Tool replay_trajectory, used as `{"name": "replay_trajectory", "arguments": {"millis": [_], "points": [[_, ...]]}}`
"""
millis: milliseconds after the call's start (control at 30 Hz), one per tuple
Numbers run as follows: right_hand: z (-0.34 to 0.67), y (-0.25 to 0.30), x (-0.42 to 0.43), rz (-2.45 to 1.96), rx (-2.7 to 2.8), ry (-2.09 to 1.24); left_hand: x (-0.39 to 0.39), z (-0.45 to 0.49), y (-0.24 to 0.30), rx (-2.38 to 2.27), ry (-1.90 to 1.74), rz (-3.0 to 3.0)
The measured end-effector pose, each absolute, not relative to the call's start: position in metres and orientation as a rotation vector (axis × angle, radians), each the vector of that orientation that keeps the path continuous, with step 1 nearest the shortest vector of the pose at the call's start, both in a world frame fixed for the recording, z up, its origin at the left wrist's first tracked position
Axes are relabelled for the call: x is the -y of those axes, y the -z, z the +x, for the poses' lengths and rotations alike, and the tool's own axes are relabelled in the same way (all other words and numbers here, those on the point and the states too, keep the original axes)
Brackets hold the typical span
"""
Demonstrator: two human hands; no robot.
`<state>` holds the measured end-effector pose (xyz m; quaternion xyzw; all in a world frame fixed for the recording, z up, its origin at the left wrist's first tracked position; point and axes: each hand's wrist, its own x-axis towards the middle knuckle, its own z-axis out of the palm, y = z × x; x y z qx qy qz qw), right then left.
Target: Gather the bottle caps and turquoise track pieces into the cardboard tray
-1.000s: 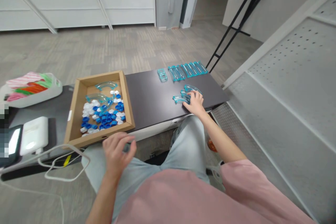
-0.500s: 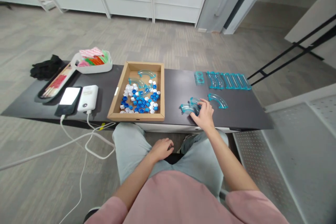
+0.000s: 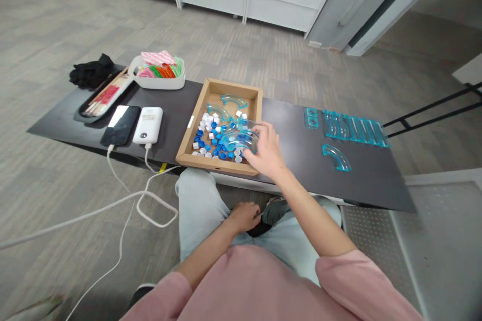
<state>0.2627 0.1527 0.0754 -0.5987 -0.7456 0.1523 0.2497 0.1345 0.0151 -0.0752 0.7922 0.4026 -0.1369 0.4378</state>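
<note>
My right hand [image 3: 266,149] is over the right side of a cardboard box [image 3: 181,153], fingers closed around clear blue curved track pieces [image 3: 241,141]. There look to be two, though they overlap with what lies below. Inside the box are more curved track pieces [image 3: 234,100] and many small white and blue caps [image 3: 216,146]. A single curved track piece [image 3: 336,157] lies on the dark table to the right of my hand. My left hand [image 3: 245,216] rests on my lap with its fingers loosely curled and nothing visible in them.
Clear blue track pieces [image 3: 356,129] lie in a row at the table's far right, beside small blue pieces [image 3: 311,118]. On the left are a white power bank [image 3: 148,126], a phone [image 3: 120,125], a tray of sticks [image 3: 107,96], a white basket [image 3: 160,83] and black cloth [image 3: 91,71].
My right hand has lifted the curved track pieces off the table and carried them left over the box. The view has turned a little. My left hand stays on my lap.
</note>
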Motion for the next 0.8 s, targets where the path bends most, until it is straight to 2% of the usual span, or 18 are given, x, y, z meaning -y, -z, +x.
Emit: {"name": "replay_trajectory", "arguments": {"millis": [200, 333, 600, 800], "points": [[0.218, -0.073, -0.167, -1.499, 2.31, -0.449, -0.017, 0.133, 0.071, -1.003, 0.309, 1.943], [0.226, -0.072, -0.173, -1.523, 2.356, -0.456, -0.017, 0.133, 0.07, -1.0, 0.288, 1.927], [0.238, -0.073, -0.184, -1.579, 2.527, -0.259, -0.017, 0.133, 0.072, -1.0, 0.275, 1.898], [0.245, -0.066, -0.189, -1.588, 2.421, -0.304, -0.017, 0.132, 0.071, -1.008, 0.269, 1.885]]}}
